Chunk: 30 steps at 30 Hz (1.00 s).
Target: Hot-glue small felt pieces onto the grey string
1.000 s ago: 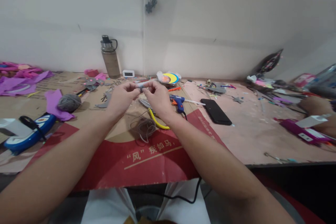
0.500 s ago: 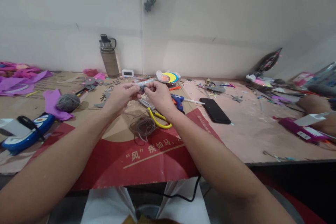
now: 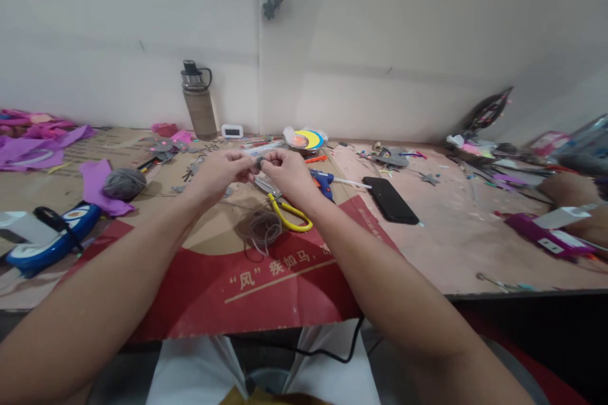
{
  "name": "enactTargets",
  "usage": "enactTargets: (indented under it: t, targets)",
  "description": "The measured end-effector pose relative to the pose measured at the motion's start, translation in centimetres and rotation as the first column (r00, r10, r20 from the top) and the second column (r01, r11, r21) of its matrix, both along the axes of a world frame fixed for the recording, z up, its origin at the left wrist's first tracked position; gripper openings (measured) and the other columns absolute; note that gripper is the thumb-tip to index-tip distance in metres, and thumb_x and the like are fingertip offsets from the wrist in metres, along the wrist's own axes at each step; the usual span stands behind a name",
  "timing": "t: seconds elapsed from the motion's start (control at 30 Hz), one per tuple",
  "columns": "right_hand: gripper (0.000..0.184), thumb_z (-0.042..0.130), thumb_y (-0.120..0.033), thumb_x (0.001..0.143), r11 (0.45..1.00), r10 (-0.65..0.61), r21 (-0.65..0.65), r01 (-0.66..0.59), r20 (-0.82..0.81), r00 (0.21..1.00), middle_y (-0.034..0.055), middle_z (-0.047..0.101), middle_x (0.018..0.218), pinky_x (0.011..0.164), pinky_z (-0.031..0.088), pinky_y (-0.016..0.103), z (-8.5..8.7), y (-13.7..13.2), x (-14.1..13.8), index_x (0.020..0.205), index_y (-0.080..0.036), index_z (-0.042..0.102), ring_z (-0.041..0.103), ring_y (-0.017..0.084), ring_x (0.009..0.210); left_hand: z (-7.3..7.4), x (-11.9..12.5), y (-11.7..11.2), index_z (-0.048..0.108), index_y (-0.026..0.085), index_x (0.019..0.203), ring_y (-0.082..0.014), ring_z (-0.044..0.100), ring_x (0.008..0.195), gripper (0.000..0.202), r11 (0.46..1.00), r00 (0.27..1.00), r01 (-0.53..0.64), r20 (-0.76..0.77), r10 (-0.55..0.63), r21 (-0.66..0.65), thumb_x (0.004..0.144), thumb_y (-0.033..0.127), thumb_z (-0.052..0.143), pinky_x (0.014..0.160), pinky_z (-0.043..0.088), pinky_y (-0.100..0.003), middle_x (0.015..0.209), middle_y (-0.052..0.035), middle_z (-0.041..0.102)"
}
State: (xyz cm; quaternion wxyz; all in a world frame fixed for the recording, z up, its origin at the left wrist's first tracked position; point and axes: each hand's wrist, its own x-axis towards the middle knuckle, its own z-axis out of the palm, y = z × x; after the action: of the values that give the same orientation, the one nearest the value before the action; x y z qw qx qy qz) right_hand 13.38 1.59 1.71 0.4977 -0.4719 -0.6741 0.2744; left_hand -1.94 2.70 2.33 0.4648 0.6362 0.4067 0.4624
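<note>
Fingertips of my left hand (image 3: 227, 172) and my right hand (image 3: 289, 172) meet over the cardboard, pinching a small grey piece (image 3: 259, 162) between them. It looks like grey felt, but the fingers cover most of it. Just below my hands lie yellow-handled scissors (image 3: 297, 226), partly under the right wrist, and a loose coil of grey-brown cord (image 3: 264, 231). A blue glue gun (image 3: 323, 183) rests beside my right wrist, with a clear glue stick (image 3: 350, 183) poking out of it.
A water bottle (image 3: 198, 101) and a small white clock (image 3: 232, 131) stand by the wall. Grey yarn (image 3: 124, 184) and a blue power strip (image 3: 54, 247) lie left. On the right are a black phone (image 3: 390, 200), a purple power strip (image 3: 546, 234) and another person's arm (image 3: 567, 190).
Both hands stay together, and the grey piece has turned slightly in the fingers. The view has shifted a little.
</note>
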Motion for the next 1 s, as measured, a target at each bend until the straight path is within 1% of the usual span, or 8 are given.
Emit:
enactTargets:
  t: [0.1, 0.2, 0.33, 0.47, 0.57, 0.7, 0.87, 1.0]
  targets:
    - [0.013, 0.053, -0.026, 0.071, 0.998, 0.042, -0.041, -0.041, 0.023, 0.999, -0.0044, 0.050, 0.057, 0.053, 0.031, 0.022, -0.15, 0.29, 0.39, 0.062, -0.016, 0.054, 0.042, 0.008, 0.054, 0.35, -0.45, 0.07, 0.067, 0.013, 0.065, -0.0115, 0.057, 0.055, 0.021, 0.996, 0.997, 0.071, -0.017, -0.072, -0.062, 0.071, 0.033, 0.066, 0.056, 0.044, -0.024, 0.063, -0.0054, 0.064]
    - [0.013, 0.054, -0.027, 0.072, 0.997, 0.052, -0.065, -0.048, 0.067, 0.996, -0.0038, 0.052, 0.058, 0.054, 0.031, 0.023, -0.22, 0.07, 0.46, 0.065, -0.016, 0.057, 0.043, 0.009, 0.055, 0.33, -0.77, 0.29, 0.069, 0.014, 0.070, -0.0108, 0.054, 0.053, 0.015, 0.998, 0.990, 0.037, -0.140, -0.029, 0.050, 0.067, 0.028, 0.071, 0.052, 0.041, -0.022, 0.058, -0.0028, 0.062]
    - [0.013, 0.055, -0.027, 0.075, 1.000, 0.030, 0.001, -0.031, 0.105, 0.994, -0.0024, 0.055, 0.062, 0.056, 0.032, 0.023, -0.50, 0.12, 0.40, 0.069, -0.016, 0.059, 0.046, 0.010, 0.059, 0.14, -0.79, 0.42, 0.068, 0.015, 0.068, -0.0107, 0.053, 0.050, 0.011, 0.986, 0.970, -0.013, -0.235, 0.052, 0.164, 0.067, 0.025, 0.070, 0.051, 0.039, -0.022, 0.055, -0.0026, 0.063]
    - [0.015, 0.052, -0.027, 0.079, 0.996, 0.074, 0.041, -0.076, 0.049, 0.996, -0.0005, 0.061, 0.073, 0.062, 0.036, 0.024, -0.88, 0.63, 0.34, 0.081, -0.016, 0.061, 0.049, 0.011, 0.066, 0.08, -0.44, 0.19, 0.066, 0.015, 0.066, -0.0099, 0.052, 0.049, 0.008, 0.985, 0.980, -0.110, -0.151, 0.131, 0.135, 0.068, 0.024, 0.066, 0.051, 0.040, -0.022, 0.054, -0.0017, 0.061]
    - [0.014, 0.051, -0.027, 0.079, 0.995, 0.094, 0.026, -0.095, 0.023, 0.995, -0.0015, 0.058, 0.072, 0.062, 0.036, 0.024, -1.01, 0.73, 0.22, 0.078, -0.017, 0.060, 0.047, 0.011, 0.064, 0.07, -0.14, -0.04, 0.064, 0.016, 0.063, -0.0096, 0.052, 0.050, 0.006, 0.984, 0.984, -0.141, -0.097, 0.152, 0.108, 0.067, 0.021, 0.064, 0.052, 0.040, -0.022, 0.053, -0.0005, 0.060]
    - [0.016, 0.052, -0.029, 0.078, 0.996, 0.083, 0.012, -0.083, 0.010, 0.997, -0.0038, 0.052, 0.063, 0.059, 0.033, 0.024, -0.87, 0.60, 0.29, 0.067, -0.017, 0.054, 0.043, 0.010, 0.060, 0.21, -0.05, -0.20, 0.064, 0.015, 0.065, -0.0093, 0.053, 0.051, 0.008, 0.993, 0.992, -0.094, -0.082, 0.100, 0.075, 0.066, 0.022, 0.067, 0.054, 0.041, -0.022, 0.055, -0.0006, 0.061]
    - [0.018, 0.050, -0.026, 0.079, 1.000, 0.020, 0.006, -0.020, 0.073, 0.997, -0.0038, 0.050, 0.061, 0.059, 0.031, 0.024, -0.30, 0.24, 0.63, 0.063, -0.017, 0.052, 0.042, 0.010, 0.060, 0.60, -0.45, -0.24, 0.069, 0.013, 0.074, -0.0121, 0.060, 0.059, 0.020, 0.996, 0.999, 0.049, -0.019, -0.050, -0.070, 0.069, 0.032, 0.070, 0.060, 0.046, -0.024, 0.065, -0.0061, 0.068]
    - [0.018, 0.051, -0.027, 0.080, 0.999, 0.002, 0.033, -0.007, 0.143, 0.990, -0.0028, 0.053, 0.063, 0.060, 0.032, 0.025, -0.04, -0.26, 0.59, 0.065, -0.017, 0.054, 0.044, 0.010, 0.061, 0.52, -0.57, -0.21, 0.068, 0.013, 0.072, -0.0131, 0.060, 0.058, 0.019, 0.998, 0.989, 0.052, -0.136, -0.055, -0.026, 0.067, 0.031, 0.070, 0.058, 0.044, -0.024, 0.063, -0.0058, 0.067]
